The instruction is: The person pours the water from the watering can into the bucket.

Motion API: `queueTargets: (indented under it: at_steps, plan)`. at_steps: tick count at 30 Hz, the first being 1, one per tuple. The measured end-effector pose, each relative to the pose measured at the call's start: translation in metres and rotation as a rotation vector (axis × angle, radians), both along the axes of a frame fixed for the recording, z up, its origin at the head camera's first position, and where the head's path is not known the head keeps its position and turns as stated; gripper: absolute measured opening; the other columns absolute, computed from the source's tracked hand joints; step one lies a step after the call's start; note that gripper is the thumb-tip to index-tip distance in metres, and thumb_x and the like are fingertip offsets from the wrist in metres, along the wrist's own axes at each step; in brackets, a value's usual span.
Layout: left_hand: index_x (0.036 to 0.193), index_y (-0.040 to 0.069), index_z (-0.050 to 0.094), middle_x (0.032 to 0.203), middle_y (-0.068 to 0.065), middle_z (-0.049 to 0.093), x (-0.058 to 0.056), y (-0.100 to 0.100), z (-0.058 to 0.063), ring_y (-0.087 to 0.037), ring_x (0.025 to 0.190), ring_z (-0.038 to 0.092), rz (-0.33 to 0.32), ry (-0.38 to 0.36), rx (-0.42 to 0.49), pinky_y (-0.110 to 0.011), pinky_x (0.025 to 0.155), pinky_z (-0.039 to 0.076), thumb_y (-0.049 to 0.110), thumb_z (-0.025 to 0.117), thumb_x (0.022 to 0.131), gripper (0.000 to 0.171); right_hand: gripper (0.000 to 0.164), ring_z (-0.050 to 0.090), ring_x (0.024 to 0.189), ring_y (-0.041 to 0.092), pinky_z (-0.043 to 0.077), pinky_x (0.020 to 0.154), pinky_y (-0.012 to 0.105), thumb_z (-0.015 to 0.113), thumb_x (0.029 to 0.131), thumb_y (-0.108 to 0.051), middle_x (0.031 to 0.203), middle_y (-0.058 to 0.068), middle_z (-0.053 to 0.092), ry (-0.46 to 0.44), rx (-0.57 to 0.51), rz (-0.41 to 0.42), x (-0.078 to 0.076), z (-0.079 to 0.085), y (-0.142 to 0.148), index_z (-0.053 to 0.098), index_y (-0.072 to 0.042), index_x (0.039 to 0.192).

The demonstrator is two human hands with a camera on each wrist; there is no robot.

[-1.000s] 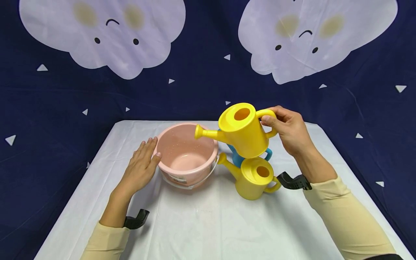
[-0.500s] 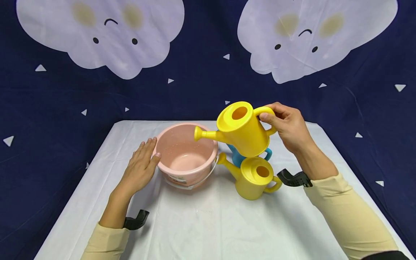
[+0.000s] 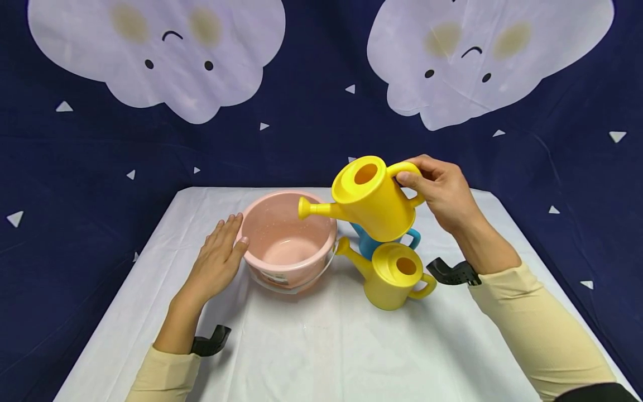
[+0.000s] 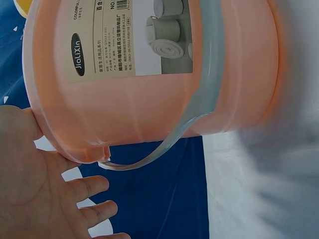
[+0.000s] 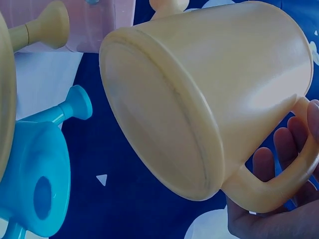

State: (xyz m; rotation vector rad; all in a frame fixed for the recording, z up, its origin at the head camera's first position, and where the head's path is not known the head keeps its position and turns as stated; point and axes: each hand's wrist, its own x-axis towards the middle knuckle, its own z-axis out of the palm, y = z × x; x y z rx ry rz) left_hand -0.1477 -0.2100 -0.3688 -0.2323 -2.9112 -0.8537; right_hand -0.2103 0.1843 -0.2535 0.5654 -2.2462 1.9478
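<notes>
My right hand [image 3: 444, 192] grips the handle of a yellow watering can [image 3: 377, 204], raised above the table and tipped with its spout to the left. The spout's rose overlaps the pink bucket's [image 3: 306, 270] opening. On the bucket's left side my left hand [image 3: 216, 259] rests with straight fingers against the rim; the left wrist view shows its thumb and fingers spread at that rim [image 4: 37, 109]. In the right wrist view the held can's base [image 5: 154, 119] faces the camera, and fingers loop through its handle [image 5: 279, 186]. No water shows leaving the spout.
A second yellow watering can [image 3: 384, 293] stands right of the bucket. Behind it is a blue watering can [image 3: 368, 245], partly hidden by the yellow ones. A white cloth [image 3: 311, 352] covers the table, and a dark blue cloud-print backdrop [image 3: 311, 151] hangs behind.
The held watering can has shifted slightly left and tipped a little further toward the bucket. My left hand, the bucket and the standing cans have stayed in place.
</notes>
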Motion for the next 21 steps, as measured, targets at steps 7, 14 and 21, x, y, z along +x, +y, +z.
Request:
queueTargets:
  at_steps: [7, 14, 21]
  plan:
    - [0.153, 0.018, 0.009, 0.16, -0.012, 0.009, 0.0, 0.0001, -0.0004, -0.037, 0.148, 0.002, -0.001, -0.003, 0.005, -0.064, 0.114, 0.004, 0.048, 0.025, 0.101, 0.062, 0.02, 0.06, 0.087, 0.018, 0.054, 0.071, 0.019, 0.068, 0.086, -0.018, 0.088, -0.002, 0.067, 0.011, 0.027, -0.009, -0.0025, 0.0019, -0.0021, 0.069, -0.003, 0.099]
    - [0.153, 0.019, 0.008, 0.16, -0.011, 0.008, 0.0002, 0.0002, 0.0003, -0.037, 0.148, 0.001, -0.001, -0.007, 0.009, -0.063, 0.114, 0.003, 0.046, 0.026, 0.102, 0.061, 0.019, 0.059, 0.085, 0.017, 0.054, 0.072, 0.018, 0.068, 0.086, -0.016, 0.088, -0.002, 0.066, 0.018, 0.011, 0.01, -0.0049, 0.0037, -0.0046, 0.069, -0.003, 0.099]
    - [0.153, 0.019, 0.009, 0.16, -0.012, 0.009, 0.0, 0.0002, 0.0009, -0.037, 0.148, 0.001, -0.001, -0.011, 0.006, -0.063, 0.115, 0.003, 0.047, 0.025, 0.101, 0.061, 0.021, 0.06, 0.085, 0.016, 0.054, 0.074, 0.018, 0.068, 0.086, -0.019, 0.088, -0.002, 0.066, 0.021, 0.059, -0.008, -0.0064, 0.0072, -0.0076, 0.069, -0.003, 0.1]
